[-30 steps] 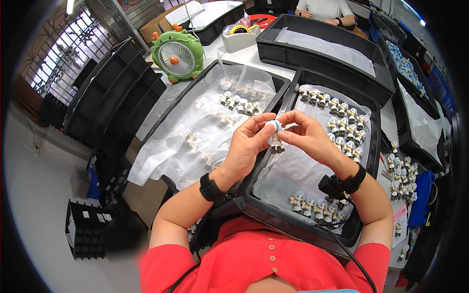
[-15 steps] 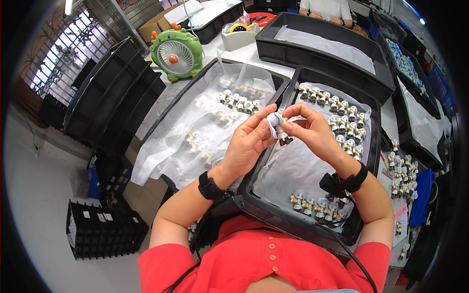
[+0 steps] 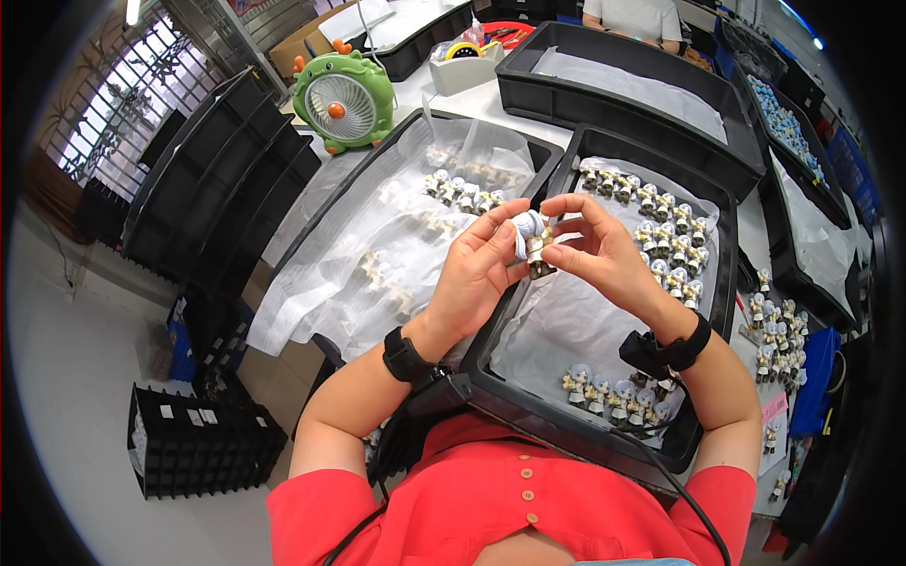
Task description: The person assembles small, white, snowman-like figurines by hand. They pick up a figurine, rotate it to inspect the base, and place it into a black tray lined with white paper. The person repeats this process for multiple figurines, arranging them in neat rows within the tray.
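Observation:
Above the inner rims of two trays, a small figurine (image 3: 535, 247) with pale blue-white hair, a white and gold outfit and dark legs is between my hands. My left hand (image 3: 483, 267) pinches its head from the left with thumb and fingers. From the right, my right hand (image 3: 604, 255) has its thumb and fingertips at the figurine's side, gripping the body. Below, the right-hand black tray (image 3: 481, 351) has a white liner sheet and rows of similar figurines (image 3: 661, 226). More figurines (image 3: 618, 401) stand along its near edge.
To the left, another black tray (image 3: 550, 156) holds figurines partly covered by a white sheet (image 3: 321, 274). A green fan (image 3: 342, 99) stands behind it. Loose figurines (image 3: 779, 335) lie at the right. A large black tray (image 3: 623, 108) is at the back; a person (image 3: 634, 17) sits beyond.
The figurine has turned slightly, its hair facing more toward view. My right fingers have shifted and spread a little around it. The far person's hands have moved.

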{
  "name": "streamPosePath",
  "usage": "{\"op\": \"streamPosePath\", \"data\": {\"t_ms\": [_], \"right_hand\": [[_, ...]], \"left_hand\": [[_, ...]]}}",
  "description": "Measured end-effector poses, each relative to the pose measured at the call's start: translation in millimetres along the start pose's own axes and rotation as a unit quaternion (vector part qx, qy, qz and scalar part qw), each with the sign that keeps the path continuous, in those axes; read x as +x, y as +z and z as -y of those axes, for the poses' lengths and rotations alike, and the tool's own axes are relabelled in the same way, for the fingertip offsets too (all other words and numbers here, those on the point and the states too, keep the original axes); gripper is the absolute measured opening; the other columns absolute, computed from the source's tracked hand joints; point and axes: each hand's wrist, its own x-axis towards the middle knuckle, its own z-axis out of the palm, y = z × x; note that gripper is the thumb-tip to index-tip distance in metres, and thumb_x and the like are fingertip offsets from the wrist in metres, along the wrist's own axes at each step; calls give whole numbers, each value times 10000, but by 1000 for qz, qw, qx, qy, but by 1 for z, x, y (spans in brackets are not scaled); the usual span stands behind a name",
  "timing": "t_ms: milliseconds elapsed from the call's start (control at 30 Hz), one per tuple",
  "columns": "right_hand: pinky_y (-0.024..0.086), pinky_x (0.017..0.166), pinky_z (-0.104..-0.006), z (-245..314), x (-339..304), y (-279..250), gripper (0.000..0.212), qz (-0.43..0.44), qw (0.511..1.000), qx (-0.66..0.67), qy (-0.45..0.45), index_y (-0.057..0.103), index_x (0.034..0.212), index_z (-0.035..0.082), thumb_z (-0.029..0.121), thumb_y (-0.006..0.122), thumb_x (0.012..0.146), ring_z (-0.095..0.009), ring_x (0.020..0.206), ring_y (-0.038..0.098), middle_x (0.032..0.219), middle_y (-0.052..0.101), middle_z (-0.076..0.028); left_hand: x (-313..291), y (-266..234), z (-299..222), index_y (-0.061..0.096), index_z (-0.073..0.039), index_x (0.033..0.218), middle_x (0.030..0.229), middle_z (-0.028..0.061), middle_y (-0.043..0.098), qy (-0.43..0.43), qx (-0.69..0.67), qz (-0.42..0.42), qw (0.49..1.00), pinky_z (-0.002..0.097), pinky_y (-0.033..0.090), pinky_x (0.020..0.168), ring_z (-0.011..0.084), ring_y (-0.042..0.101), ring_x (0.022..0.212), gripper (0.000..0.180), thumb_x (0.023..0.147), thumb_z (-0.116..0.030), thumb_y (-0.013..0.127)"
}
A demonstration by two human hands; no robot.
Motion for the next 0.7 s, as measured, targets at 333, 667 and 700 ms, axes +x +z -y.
{"op": "streamPosePath", "data": {"t_ms": [333,667,700], "right_hand": [[472,856,-341,3,-2,2,643,24,991,-118,-50,477,1237,66,219,790,697,-215,1028,553,1170,524,-87],[472,842,-341,-3,-4,4,714,5,976,-191,-108,451,1268,72,208,806,664,-230,1019,561,1152,528,-108],[472,839,-342,-3,-4,5,718,-3,974,-196,-116,450,1270,74,204,807,660,-228,1010,562,1137,530,-107]], "left_hand": [[0,-2,1,434,-53,1291,1123,76,567,12,-5,-5,1000,319,503,850,160,573,1012,383,947,-202,510],[1,-4,2,428,-51,1257,1125,83,557,27,-19,-10,999,335,495,866,164,570,1011,365,936,-192,530],[1,-3,2,429,-52,1252,1126,83,556,30,-21,-15,999,338,493,871,164,568,1016,360,936,-190,531]]}}
